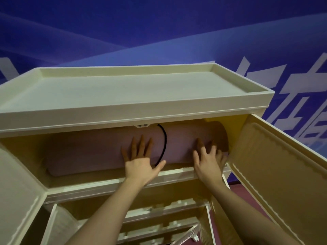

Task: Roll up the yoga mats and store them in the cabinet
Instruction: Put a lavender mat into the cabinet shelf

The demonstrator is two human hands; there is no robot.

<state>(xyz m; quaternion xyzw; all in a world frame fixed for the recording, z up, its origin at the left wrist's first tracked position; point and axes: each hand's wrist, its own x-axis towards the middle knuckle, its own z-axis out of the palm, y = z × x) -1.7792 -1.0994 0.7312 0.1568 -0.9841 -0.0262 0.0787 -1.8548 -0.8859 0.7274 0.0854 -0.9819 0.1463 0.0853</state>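
A rolled pink yoga mat (92, 152) lies lengthwise in the top compartment of a cream plastic cabinet (123, 119), tied round its middle by a black cord (164, 142). My left hand (141, 160) presses flat on the roll with fingers spread, just left of the cord. My right hand (208, 160) rests on the roll's right part, fingers spread and slightly bent over its surface. The far right end of the roll sits in shadow against the cabinet's side wall.
The compartment's right door (276, 174) stands swung open beside my right arm; the left door (16, 188) is open at the lower left. The cabinet's top is a shallow tray (123, 89). Lower compartments (159, 218) show below. A blue printed wall is behind.
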